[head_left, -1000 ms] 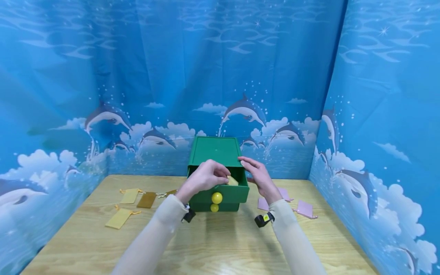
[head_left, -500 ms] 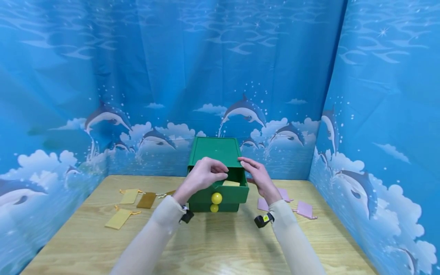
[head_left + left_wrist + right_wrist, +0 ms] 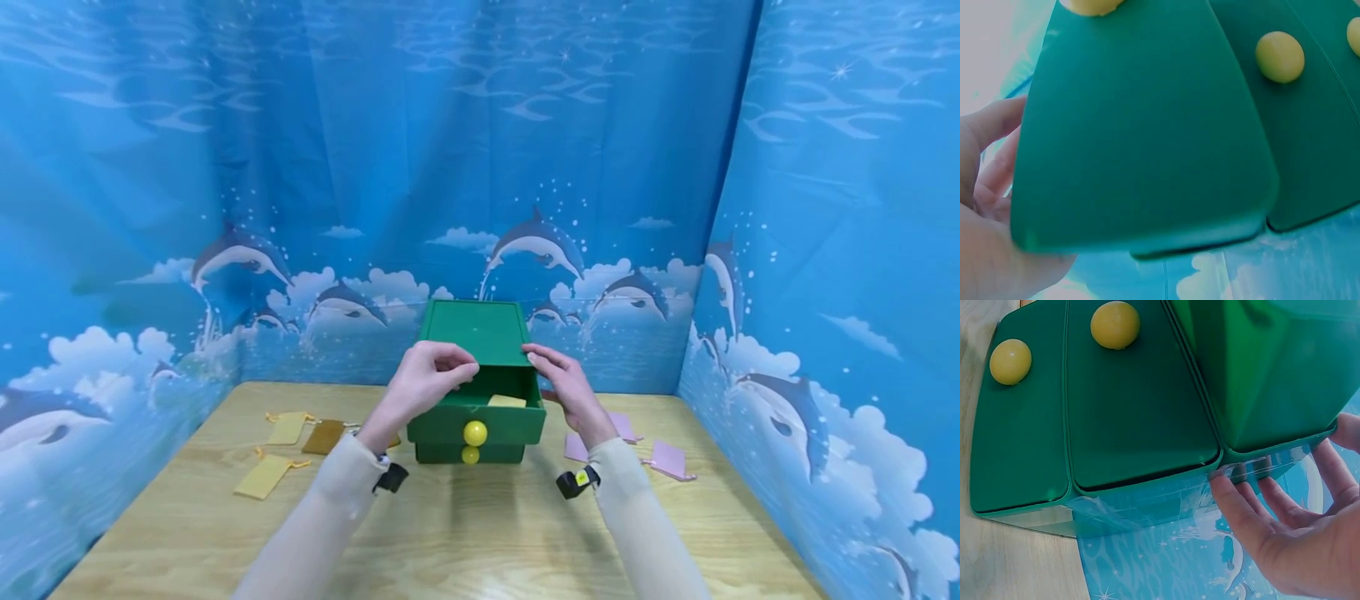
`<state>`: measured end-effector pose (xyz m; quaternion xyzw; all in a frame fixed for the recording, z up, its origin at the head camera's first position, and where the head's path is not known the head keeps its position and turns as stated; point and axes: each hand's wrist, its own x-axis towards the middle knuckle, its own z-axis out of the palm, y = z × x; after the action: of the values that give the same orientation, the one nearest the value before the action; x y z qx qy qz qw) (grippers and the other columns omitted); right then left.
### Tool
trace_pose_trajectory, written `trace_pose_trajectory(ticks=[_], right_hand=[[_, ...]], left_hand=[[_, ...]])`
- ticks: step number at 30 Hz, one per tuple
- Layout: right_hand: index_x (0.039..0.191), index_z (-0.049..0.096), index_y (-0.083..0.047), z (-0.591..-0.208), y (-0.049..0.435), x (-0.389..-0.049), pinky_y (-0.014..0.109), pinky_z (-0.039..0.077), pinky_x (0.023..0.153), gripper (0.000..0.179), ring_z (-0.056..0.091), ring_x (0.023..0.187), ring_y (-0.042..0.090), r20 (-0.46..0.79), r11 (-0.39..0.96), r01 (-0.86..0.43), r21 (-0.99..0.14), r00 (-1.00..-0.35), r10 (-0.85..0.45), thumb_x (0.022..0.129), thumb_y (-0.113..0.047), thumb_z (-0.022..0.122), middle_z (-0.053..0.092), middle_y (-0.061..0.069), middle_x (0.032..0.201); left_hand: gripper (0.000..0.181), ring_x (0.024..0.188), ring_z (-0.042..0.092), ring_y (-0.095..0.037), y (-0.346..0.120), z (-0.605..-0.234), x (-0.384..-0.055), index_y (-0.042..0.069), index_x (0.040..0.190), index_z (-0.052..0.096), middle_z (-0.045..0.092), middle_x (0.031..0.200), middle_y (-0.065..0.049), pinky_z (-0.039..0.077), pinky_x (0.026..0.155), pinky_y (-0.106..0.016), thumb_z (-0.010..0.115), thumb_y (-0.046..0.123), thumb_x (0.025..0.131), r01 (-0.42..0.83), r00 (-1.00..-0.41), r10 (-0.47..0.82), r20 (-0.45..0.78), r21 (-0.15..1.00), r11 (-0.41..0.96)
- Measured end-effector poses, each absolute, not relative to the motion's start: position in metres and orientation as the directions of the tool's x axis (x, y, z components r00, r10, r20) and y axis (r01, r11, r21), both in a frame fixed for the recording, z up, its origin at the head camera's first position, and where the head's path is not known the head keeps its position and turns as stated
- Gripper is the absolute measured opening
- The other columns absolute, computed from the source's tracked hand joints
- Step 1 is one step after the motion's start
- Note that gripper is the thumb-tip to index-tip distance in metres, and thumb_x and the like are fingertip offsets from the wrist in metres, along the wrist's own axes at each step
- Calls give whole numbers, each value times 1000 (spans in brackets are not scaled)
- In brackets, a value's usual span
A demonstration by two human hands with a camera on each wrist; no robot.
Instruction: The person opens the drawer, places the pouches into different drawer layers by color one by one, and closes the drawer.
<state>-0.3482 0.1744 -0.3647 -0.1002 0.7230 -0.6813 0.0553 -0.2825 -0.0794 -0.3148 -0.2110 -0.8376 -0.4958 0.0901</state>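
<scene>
A green drawer cabinet point(image 3: 474, 329) stands at the middle of the table, its top drawer point(image 3: 438, 425) pulled out. Inside that drawer lies a pale yellow pouch point(image 3: 507, 402), partly hidden by the front panel. My left hand point(image 3: 422, 382) hovers over the drawer's left side, fingers loosely bent, with nothing visible between them. The left wrist view hides part of this hand point(image 3: 988, 194) behind the drawer front. On the cabinet's right side, my right hand point(image 3: 566, 385) rests its fingertips near the top edge. In the right wrist view these fingers point(image 3: 1235, 506) touch the side wall.
Yellow drawstring pouches point(image 3: 264, 477) and a brown pouch point(image 3: 324, 436) lie on the left of the wooden table point(image 3: 480, 533). Pink pouches point(image 3: 667, 458) lie on the right. Yellow ball knobs point(image 3: 475, 433) stick out from the drawers. A dolphin-print curtain surrounds the table.
My left hand has let go of the pale yellow pouch in the drawer and moved left, away from it. The right hand has stayed at the cabinet's side.
</scene>
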Motion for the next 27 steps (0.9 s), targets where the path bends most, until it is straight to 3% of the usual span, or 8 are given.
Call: trace_pose_trajectory(ticks=[7, 14, 19, 23, 27], right_hand=[[140, 55, -20, -364, 176, -346, 59, 35, 110, 44, 34, 144, 27, 58, 44, -69, -997, -975, -215, 100, -39, 55, 39, 0, 154], [140, 55, -20, -365, 174, -348, 58, 36, 110, 45, 34, 144, 27, 60, 42, -71, -997, -973, -223, 100, -40, 56, 40, 0, 154], [143, 51, -16, -354, 173, -338, 58, 34, 111, 44, 31, 145, 29, 39, 55, -53, -997, -970, -241, 103, -34, 51, 36, 4, 157], [144, 50, -17, -358, 174, -345, 58, 34, 111, 45, 30, 146, 29, 32, 56, -47, -997, -970, -241, 103, -34, 50, 34, 3, 158], [143, 51, -19, -364, 175, -351, 58, 34, 111, 45, 31, 146, 28, 38, 50, -51, -997, -972, -232, 102, -37, 51, 35, 2, 158]], left_hand=[[22, 81, 66, -37, -96, -314, -279, 5, 105, 73, 72, 89, -8, 56, 77, -52, 66, 23, 95, 439, -897, 228, 378, 823, 360], [26, 82, 64, -42, -113, -315, -278, 4, 106, 73, 72, 89, -10, 54, 79, -56, 66, 27, 96, 428, -903, 203, 380, 844, 322], [30, 83, 63, -42, -123, -317, -279, 3, 106, 72, 71, 90, -12, 54, 79, -53, 66, 31, 95, 435, -899, 204, 388, 842, 318], [34, 84, 63, -44, -132, -320, -279, 2, 105, 72, 71, 89, -13, 56, 77, -43, 66, 33, 95, 423, -906, 177, 385, 847, 323], [36, 79, 64, -35, -141, -324, -279, 1, 105, 72, 71, 88, -13, 54, 75, -35, 65, 35, 95, 407, -913, 152, 378, 851, 333]])
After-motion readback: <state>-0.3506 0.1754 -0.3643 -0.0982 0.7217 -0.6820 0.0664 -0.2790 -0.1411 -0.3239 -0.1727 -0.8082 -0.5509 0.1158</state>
